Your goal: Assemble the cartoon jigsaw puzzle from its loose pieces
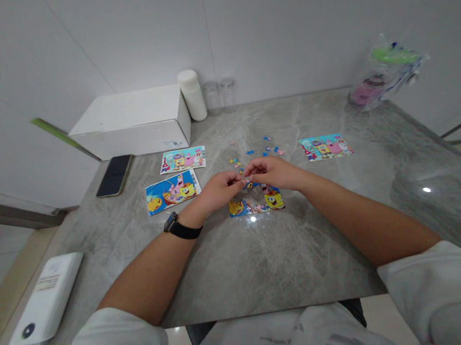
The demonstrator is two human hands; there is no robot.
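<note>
A partly assembled jigsaw puzzle (276,200) with cartoon figures lies on the table, with a gap of bare tabletop inside it. Over its upper edge my left hand (222,189) and my right hand (276,172) meet, fingertips nearly touching. Both are closed in a pinch on what looks like one small puzzle piece, mostly hidden by the fingers. Just beyond the hands, several loose puzzle pieces (267,138) in blue, pink and yellow are scattered. A black watch (172,225) is on my left wrist.
Picture cards (172,192) lie to the left, another card (326,147) to the right. Behind stand a white box (132,136), a white bottle (193,97) and two clear jars (212,99). A phone (115,175), a white power bank (47,298) and a plastic-wrapped cup (369,91) sit near the edges.
</note>
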